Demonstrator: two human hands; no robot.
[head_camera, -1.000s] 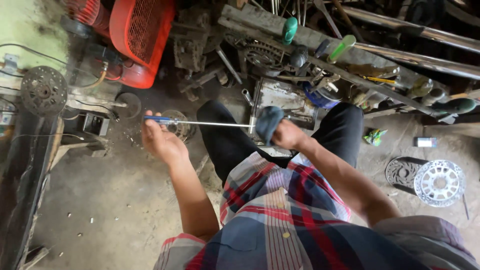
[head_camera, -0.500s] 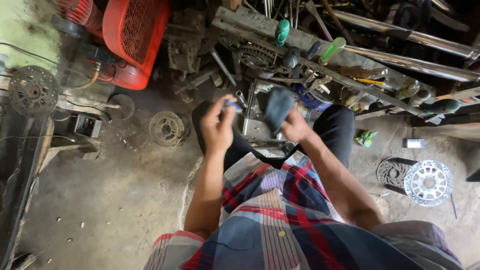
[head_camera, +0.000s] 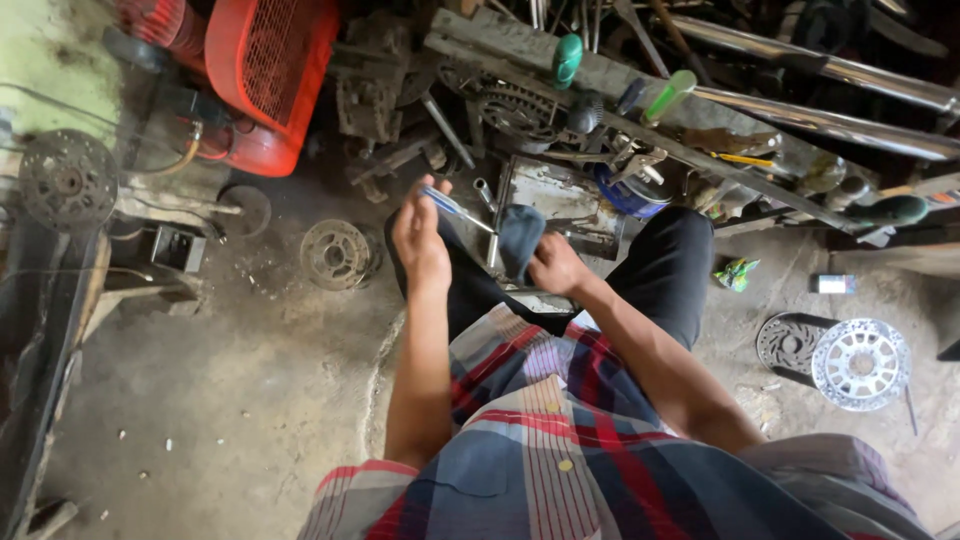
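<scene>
Screwdriver (head_camera: 455, 208): blue-handled, thin metal shaft, held above the person's knees.
Left hand (head_camera: 420, 238): fingers closed around the handle.
Right hand (head_camera: 556, 265): clamped on a dark blue rag (head_camera: 520, 238) wrapped over the shaft.
Nearby: one rusty round sprocket (head_camera: 335, 254) on gritty concrete, left.
Further out: red mesh-fronted machine (head_camera: 270, 75); two silvery spoked discs (head_camera: 860, 362), right.

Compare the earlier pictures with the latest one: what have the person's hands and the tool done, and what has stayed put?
The left hand came in from out at the left to close beside the right hand, so the screwdriver now slants instead of lying level and stretched out. The right hand still holds the dark cloth around the shaft. The red machine and the silver wheel disc stayed put.
</scene>
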